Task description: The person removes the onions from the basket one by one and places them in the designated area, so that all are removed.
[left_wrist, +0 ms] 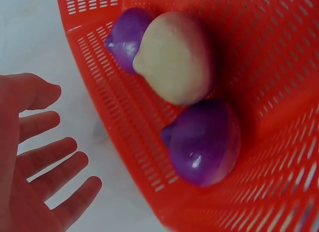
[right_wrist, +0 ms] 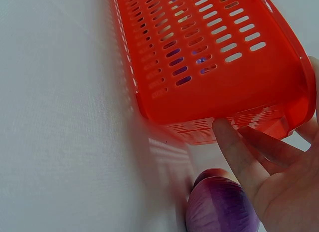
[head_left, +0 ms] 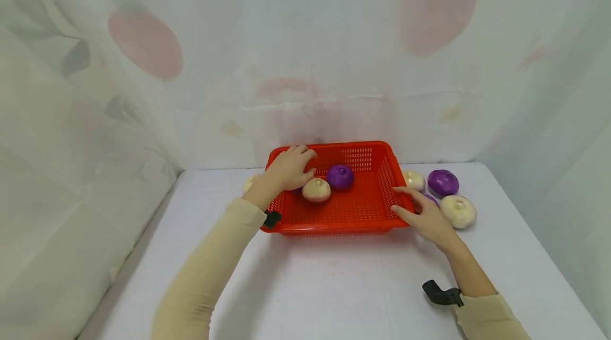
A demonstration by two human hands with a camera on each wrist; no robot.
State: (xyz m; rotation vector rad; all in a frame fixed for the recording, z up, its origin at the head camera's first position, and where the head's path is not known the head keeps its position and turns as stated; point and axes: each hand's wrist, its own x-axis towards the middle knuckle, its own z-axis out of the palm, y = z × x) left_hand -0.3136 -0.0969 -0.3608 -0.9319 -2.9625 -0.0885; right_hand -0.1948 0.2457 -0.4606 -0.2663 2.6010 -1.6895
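Observation:
A red slotted plastic basket (head_left: 334, 227) holds two purple onions (head_left: 340, 177) and a pale onion (head_left: 316, 190); the second purple one shows fully only in the left wrist view. Over the basket's left end is my left hand (head_left: 290, 168). The left wrist view has that hand (left_wrist: 47, 157) beside the basket wall (left_wrist: 119, 137), fingers spread and holding nothing. My right hand (head_left: 427, 218) grips the right end of the basket by its rim. In the right wrist view, fingers of the right hand (right_wrist: 279, 177) lie against the basket's outside (right_wrist: 219, 97).
Right of the basket, on the white table (head_left: 329, 287), lie a purple onion (head_left: 443, 182), a pale onion (head_left: 458, 211), another pale onion (head_left: 414, 181) and a partly hidden purple one. A pale onion (head_left: 249, 184) is partly visible at left. A printed curtain (head_left: 305, 53) hangs behind.

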